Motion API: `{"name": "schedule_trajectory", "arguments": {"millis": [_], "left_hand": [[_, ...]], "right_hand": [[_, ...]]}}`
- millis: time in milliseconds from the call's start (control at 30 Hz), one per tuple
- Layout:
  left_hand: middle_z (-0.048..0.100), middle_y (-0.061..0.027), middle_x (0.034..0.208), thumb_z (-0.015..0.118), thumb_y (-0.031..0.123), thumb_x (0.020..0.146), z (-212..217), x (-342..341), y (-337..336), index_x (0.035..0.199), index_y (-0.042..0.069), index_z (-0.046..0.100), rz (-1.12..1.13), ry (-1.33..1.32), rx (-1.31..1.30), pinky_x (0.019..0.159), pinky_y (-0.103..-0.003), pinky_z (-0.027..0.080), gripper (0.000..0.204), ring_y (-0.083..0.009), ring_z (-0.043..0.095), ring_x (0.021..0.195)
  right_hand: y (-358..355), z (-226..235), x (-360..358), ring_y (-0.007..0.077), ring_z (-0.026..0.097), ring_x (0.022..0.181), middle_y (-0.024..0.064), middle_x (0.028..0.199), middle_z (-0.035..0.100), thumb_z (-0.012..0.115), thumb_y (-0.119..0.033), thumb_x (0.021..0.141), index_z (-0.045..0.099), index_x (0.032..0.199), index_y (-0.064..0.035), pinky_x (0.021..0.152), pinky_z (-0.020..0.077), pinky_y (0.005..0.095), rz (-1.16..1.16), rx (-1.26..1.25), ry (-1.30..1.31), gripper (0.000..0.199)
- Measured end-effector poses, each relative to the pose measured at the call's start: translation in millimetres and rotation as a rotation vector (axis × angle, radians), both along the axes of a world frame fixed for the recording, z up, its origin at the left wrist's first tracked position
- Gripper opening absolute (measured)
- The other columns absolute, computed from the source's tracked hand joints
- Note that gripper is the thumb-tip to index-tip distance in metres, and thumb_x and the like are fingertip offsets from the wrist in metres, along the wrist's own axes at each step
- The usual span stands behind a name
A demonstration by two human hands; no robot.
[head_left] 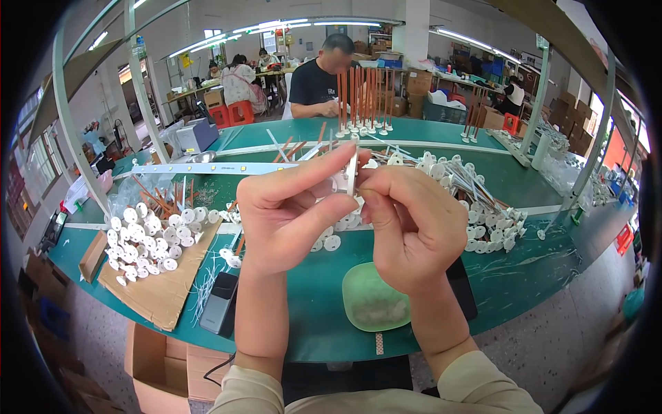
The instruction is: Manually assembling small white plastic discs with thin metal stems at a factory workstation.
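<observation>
Raised over the middle of the table, my left hand (279, 214) holds a white disc-shaped piece (352, 176) edge-on between thumb and fingers. My right hand (420, 228) is closed in a pinch against the lower right edge of that disc. Whatever sits between its fingertips is too small to make out. Under the right hand is a light green bowl (352, 303) with whitish small stuff in it. Beyond both hands lie many similar white discs with stems, partly hidden by my fingers.
White discs (148, 241) are heaped on cardboard (158, 297) at left, with more discs and rods (489, 228) at right. A grey phone (221, 303) lies near my left forearm. Brown rods (365, 100) stand upright at the far side, before a seated co-worker (310, 90).
</observation>
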State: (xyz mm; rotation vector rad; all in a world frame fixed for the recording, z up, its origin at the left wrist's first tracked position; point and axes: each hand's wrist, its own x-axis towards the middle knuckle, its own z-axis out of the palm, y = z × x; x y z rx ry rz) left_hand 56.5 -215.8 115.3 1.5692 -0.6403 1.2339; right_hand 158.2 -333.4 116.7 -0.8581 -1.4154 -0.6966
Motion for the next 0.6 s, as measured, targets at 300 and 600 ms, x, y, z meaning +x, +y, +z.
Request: {"name": "schedule_trajectory", "arguments": {"millis": [300, 600], "left_hand": [[0.067, -0.0283, 0.117, 0.068, -0.011, 0.082, -3.6, -0.1, -3.1, 0.128, -0.012, 0.059, -0.078, -0.055, -0.027, 0.088, -0.031, 0.056, 0.047, -0.0224, 0.069, 0.102], [0.070, -0.0236, 0.114, 0.066, -0.011, 0.082, -1.5, -4.8, -2.6, 0.128, -0.009, 0.061, 0.012, 0.017, -0.069, 0.080, -0.025, 0.055, 0.046, -0.0134, 0.068, 0.090]], "right_hand": [[-4.2, 2.8, -7.1, 0.0143, 0.066, 0.067, 0.0139, 0.084, 0.070, 0.067, 0.009, 0.086, 0.067, 0.090, 0.0057, 0.056, 0.0501, 0.0234, -0.136, 0.083, -0.105, 0.006], [6.1, -6.3, -12.9, 0.0212, 0.066, 0.066, 0.0125, 0.082, 0.069, 0.074, 0.002, 0.082, 0.068, 0.093, 0.0042, 0.059, 0.0519, 0.0269, 0.268, -0.009, 0.320, 0.012]]}}
